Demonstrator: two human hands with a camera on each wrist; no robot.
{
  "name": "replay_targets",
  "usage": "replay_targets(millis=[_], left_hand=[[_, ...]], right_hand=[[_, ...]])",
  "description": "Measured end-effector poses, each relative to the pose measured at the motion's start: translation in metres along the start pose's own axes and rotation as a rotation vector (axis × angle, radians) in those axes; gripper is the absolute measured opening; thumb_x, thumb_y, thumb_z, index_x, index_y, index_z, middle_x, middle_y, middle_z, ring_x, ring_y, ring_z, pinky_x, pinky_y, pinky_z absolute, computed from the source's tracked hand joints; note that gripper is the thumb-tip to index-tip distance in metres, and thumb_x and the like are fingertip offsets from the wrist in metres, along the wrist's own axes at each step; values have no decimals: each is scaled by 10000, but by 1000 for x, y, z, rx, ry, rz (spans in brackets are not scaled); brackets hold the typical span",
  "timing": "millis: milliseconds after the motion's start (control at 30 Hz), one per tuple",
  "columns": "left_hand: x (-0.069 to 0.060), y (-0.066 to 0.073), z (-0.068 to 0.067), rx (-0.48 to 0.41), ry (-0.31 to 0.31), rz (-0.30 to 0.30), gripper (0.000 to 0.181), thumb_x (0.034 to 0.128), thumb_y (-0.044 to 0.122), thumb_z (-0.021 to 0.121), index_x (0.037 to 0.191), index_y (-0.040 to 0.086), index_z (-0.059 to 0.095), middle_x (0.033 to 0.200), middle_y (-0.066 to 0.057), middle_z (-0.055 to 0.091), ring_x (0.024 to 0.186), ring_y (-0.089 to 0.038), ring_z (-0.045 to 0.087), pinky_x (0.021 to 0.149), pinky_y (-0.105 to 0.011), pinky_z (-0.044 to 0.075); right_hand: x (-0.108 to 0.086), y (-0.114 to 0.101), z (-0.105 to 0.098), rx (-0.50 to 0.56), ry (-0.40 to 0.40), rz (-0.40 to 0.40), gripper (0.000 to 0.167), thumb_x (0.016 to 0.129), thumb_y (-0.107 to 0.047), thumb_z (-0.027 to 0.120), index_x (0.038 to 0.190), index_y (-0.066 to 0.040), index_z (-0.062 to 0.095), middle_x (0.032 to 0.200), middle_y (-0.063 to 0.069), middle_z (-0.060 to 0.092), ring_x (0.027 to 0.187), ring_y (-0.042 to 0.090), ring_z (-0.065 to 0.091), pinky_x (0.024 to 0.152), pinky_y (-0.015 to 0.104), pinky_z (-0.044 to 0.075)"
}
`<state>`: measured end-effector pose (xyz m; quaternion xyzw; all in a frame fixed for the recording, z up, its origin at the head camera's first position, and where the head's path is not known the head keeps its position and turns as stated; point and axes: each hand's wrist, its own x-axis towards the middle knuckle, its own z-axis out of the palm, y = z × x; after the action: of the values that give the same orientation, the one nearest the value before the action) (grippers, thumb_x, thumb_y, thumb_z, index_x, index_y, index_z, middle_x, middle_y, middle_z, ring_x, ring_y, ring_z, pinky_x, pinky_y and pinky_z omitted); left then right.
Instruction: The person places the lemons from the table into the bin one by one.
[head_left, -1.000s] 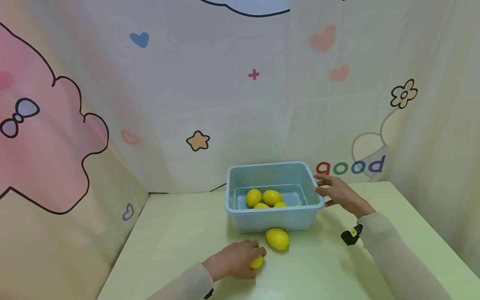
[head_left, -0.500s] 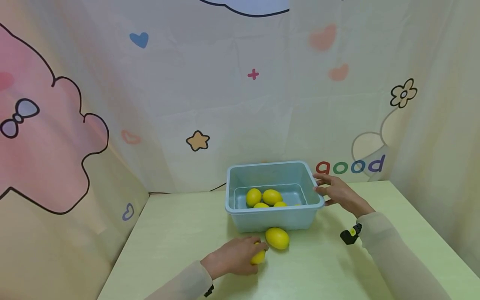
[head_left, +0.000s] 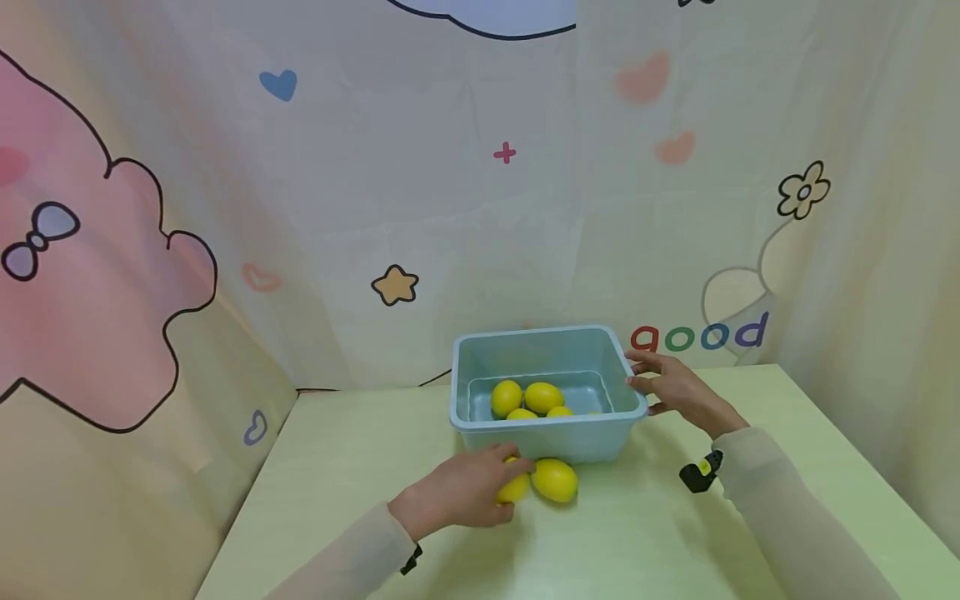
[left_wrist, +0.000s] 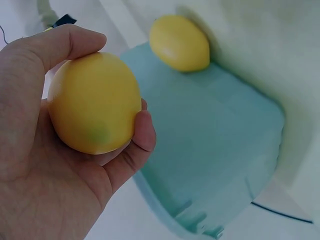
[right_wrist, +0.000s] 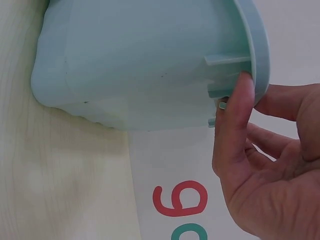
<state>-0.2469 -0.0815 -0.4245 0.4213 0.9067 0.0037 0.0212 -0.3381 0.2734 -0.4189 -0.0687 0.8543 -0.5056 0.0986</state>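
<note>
A lemon (left_wrist: 95,100) is held in my left hand (head_left: 461,492), thumb on one side and fingers curled round the other. In the head view that hand is just in front of the light blue plastic bin (head_left: 555,437), near its left front. A second lemon (head_left: 555,481) lies on the table against the bin's front, right beside the held one. Several lemons (head_left: 543,397) rest inside the bin, some partly hidden by its front wall. My right hand (head_left: 678,392) grips the bin's right rim, as the right wrist view shows, with fingers on both sides of the edge (right_wrist: 260,55).
The pale wooden table (head_left: 360,467) extends on both sides of the bin. A printed curtain (head_left: 420,208) hangs behind the table and at its sides. A thin dark cord (left_wrist: 282,212) runs along the table's back edge, left of the bin.
My left hand has moved forward with its lemon, closer to the bin and to the lemon lying there. My right hand stays on the bin's rim, and the bin has not shifted.
</note>
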Motion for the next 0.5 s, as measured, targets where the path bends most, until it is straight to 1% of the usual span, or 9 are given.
replay_targets(millis=[100,167,333,500], left_hand=[[-1,-2,-6,4,26,2,505,868,285,682,1352,243,543,1183,16,551,862,-92,504,649,-170,465],[-1,-4,-11,6,44,6,494,867,274,682,1342,232,551,1170,15,554,856,-96,505,656,-173,462],[-1,-7,-22,2,62,6,484,869,259,674,1337,217,559,1197,8,568,940,-119,513,721,-189,473],[0,-10,-33,-14,72,-25,483,873,254,668,1340,221,549,1231,-7,572,962,-133,512,679,-205,481]], right_hand=[[-1,1,1,-2,-5,-13,637,983,-177,559,1536,-49,270,1429,272,396,1128,342,566,791,408,604],[-2,1,1,-1,-3,-16,641,982,-182,561,1536,-46,268,1426,272,398,1128,340,566,789,408,605],[-1,0,2,-1,-3,-4,636,984,-185,559,1536,-54,271,1430,269,398,1144,355,560,798,413,604],[0,1,1,-4,-3,4,633,985,-177,555,1540,-65,272,1439,270,392,1162,371,553,808,427,603]])
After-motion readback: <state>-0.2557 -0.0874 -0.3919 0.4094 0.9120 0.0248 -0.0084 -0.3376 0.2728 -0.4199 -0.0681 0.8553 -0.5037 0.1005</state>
